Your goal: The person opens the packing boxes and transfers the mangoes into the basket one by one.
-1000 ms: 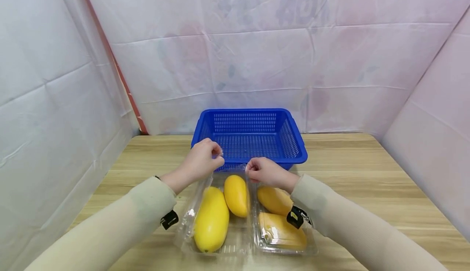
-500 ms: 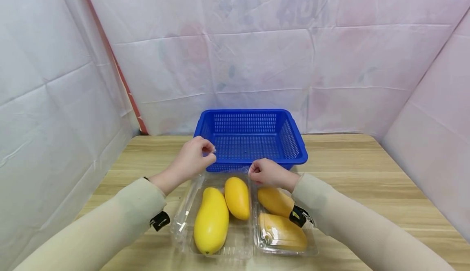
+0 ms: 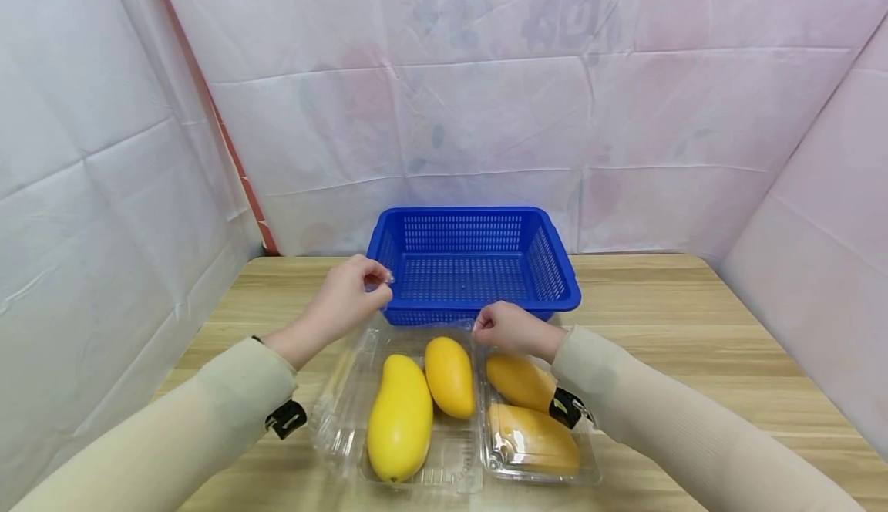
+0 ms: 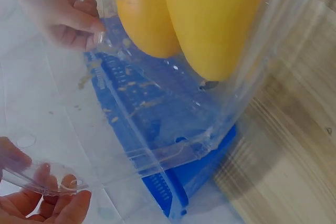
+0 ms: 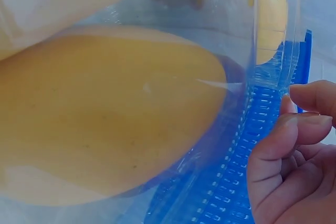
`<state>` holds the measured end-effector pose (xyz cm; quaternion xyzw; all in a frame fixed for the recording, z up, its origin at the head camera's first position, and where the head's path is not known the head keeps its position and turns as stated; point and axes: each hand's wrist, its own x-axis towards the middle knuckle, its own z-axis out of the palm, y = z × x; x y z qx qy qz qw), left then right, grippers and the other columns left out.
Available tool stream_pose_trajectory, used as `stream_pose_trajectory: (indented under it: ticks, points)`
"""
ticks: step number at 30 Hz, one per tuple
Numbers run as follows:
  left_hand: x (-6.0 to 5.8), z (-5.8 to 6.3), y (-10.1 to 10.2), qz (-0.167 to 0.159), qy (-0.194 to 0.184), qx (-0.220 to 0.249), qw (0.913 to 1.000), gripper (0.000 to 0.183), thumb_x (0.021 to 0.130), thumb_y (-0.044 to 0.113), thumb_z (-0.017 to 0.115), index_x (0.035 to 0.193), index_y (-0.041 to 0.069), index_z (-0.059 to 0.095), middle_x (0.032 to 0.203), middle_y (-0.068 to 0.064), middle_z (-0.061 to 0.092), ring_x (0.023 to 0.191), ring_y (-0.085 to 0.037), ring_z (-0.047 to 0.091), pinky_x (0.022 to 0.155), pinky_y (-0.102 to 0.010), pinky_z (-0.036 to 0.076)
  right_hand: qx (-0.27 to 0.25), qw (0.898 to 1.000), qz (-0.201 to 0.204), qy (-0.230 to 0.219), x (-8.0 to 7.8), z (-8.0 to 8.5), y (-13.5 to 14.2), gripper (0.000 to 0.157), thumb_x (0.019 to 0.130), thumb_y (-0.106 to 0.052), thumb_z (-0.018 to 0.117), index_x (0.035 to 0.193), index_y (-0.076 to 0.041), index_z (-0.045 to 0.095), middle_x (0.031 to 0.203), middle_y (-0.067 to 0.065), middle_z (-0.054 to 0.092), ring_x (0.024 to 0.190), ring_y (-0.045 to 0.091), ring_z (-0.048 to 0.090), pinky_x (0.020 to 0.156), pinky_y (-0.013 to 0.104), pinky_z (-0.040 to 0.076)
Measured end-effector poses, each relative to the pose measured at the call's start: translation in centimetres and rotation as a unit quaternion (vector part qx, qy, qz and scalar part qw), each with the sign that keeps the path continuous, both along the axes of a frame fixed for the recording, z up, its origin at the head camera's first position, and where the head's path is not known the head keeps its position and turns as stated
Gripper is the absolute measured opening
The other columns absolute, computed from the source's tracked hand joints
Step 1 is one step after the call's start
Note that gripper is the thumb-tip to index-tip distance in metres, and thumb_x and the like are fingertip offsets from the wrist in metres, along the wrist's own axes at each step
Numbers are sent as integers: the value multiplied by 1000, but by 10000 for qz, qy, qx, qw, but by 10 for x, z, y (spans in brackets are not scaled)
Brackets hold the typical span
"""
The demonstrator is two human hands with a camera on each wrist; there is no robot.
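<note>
Lid (image 3: 341, 410) of clear plastic pinched in our left hand (image 3: 345, 293), our nearer right hand (image 3: 510, 327) pinched the clear rectangular base (image 3: 452, 449), lengthwise toward us.

One blue basket (image 3: 479, 307) is standing on one wooden worktop (image 3: 659, 327), near its back edge. Two clear containers are lying farther from that edge: one open container (image 3: 452, 466) is holding two yellow fruits (image 3: 400, 419), and one closed container (image 3: 590, 472) is holding two orange-yellow fruits (image 3: 533, 441), four fruits in all. Two hands are showing, one left hand (image 3: 341, 292) and one right hand (image 3: 515, 327); two sleeves (image 3: 659, 412) and two black wrist devices (image 3: 286, 419) are accompanying them.
</note>
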<state>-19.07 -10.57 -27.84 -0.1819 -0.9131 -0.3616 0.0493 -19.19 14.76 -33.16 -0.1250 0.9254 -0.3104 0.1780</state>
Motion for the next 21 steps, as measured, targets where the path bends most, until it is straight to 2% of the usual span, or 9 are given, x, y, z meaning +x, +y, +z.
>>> stream_pose_trajectory:
  ticks: [9,15,21]
  points:
    - [-1,0,-10,107,-63,103,9999,11,84,10,57,91,4,64,98,-9,57,91,-22,58,79,-37,49,-2,10000,9,-69,1,-1,1,10,88,-13,61,82,-5,62,77,4,58,68,15,49,61,26,42]
    - [-4,-1,-18,62,68,95,9999,14,84,9,57,92,2,65,99,-11,58,91,-23,58,80,-38,49,50,9998,-61,-165,0,-2,1,11,88,-13,61,80,-5,62,75,5,58,67,15,49,60,25,41]
    - [-6,-1,-28,-50,74,135,9999,17,86,6,57,98,-2,66,102,-14,58,94,-26,59,86,-42,48,106,9999,50,-122,0,-3,3,11,88,-13,60,80,-5,62,73,4,56,64,14,47,58,25,39]
